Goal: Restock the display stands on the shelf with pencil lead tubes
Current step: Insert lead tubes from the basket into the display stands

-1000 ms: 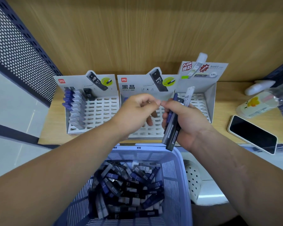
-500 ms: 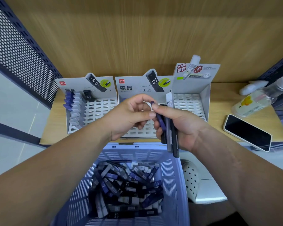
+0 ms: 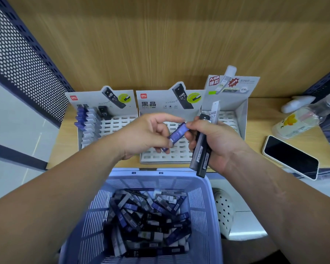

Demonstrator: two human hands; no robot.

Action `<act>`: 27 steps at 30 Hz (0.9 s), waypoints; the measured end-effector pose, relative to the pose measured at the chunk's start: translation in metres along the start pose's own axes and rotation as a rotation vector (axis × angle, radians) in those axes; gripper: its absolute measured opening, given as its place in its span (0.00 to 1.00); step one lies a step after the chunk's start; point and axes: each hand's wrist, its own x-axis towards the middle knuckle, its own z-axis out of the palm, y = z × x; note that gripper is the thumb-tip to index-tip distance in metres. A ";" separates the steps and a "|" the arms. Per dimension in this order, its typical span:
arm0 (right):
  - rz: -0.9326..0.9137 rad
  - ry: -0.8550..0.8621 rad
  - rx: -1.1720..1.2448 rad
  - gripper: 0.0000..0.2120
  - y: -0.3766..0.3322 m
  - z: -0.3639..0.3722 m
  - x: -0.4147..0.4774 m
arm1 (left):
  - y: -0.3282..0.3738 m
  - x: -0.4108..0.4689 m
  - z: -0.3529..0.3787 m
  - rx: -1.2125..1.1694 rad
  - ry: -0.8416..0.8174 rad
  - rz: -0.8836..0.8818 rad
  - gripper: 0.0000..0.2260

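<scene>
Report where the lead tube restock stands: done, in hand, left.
Done: the left stand holds one column of purple tubes and a black tube. In hand: the left hand pinches a purple tube; the right hand grips a bundle of dark tubes. Left: the visible slots of the middle stand and right stand are empty, and the basket holds many loose tubes.

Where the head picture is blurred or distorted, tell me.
Head view: the wooden back wall is streaked, the purple tube between the left hand and right hand is soft, the bottle at right is smeared; wide-angle stretch splays the mesh panel.
</scene>
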 end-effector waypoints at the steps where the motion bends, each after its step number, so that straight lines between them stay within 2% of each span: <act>1: -0.008 -0.002 -0.010 0.11 0.001 0.001 0.000 | 0.001 0.000 0.003 0.040 -0.032 -0.003 0.26; 3: -0.020 -0.001 -0.024 0.11 0.002 0.002 0.000 | 0.002 0.000 0.010 0.082 -0.028 0.014 0.24; 6: -0.023 0.002 -0.026 0.11 0.002 0.003 0.001 | 0.002 0.001 0.016 0.074 0.096 0.072 0.17; 9: -0.021 0.013 -0.016 0.10 0.002 0.003 0.001 | 0.004 0.002 0.019 0.097 0.199 0.121 0.15; 13: -0.061 0.060 -0.019 0.10 0.001 0.003 0.002 | 0.007 -0.002 0.026 0.422 0.350 0.278 0.14; 15: -0.070 0.072 -0.031 0.10 0.001 0.002 0.002 | 0.008 -0.003 0.027 0.635 0.362 0.377 0.13; 17: -0.074 0.064 -0.033 0.10 0.002 0.002 0.002 | 0.008 -0.003 0.026 0.724 0.364 0.412 0.13; 20: -0.066 0.016 -0.044 0.12 0.001 0.002 -0.001 | 0.004 -0.002 0.025 0.698 0.361 0.394 0.16; 22: -0.056 -0.018 -0.068 0.13 0.001 0.003 -0.003 | 0.001 -0.002 0.022 0.579 0.329 0.325 0.19; 25: -0.046 -0.011 -0.063 0.13 0.002 0.005 -0.003 | -0.003 0.003 0.007 0.378 0.355 0.196 0.13; 27: -0.042 0.006 -0.051 0.13 0.002 0.004 -0.002 | -0.009 0.004 -0.010 0.370 0.427 0.123 0.09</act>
